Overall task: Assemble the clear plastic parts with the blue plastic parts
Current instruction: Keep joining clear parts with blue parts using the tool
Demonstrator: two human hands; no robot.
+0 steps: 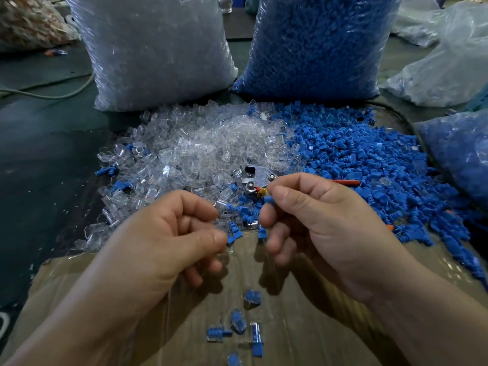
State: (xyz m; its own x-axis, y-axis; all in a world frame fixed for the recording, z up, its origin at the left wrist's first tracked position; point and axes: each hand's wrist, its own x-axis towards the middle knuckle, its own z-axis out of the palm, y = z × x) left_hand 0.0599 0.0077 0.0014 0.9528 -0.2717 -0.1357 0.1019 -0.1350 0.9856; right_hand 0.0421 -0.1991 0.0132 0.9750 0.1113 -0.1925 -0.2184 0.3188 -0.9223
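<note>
Cardboard up front. Right grip pinches a blue part; left grip seems to pinch a clear part, blurry, just left of and slightly below it. Probably they just push together.

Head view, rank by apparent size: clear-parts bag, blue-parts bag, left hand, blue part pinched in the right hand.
1. Clear-parts bag and blue-parts bag: alike, unranked.
2. Left hand, enlarged by nearness.
3. Blue part in right hand's grip.

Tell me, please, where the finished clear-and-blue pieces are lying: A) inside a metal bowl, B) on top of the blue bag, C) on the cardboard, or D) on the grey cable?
C: the finished pieces lie loose on the cardboard.
</note>
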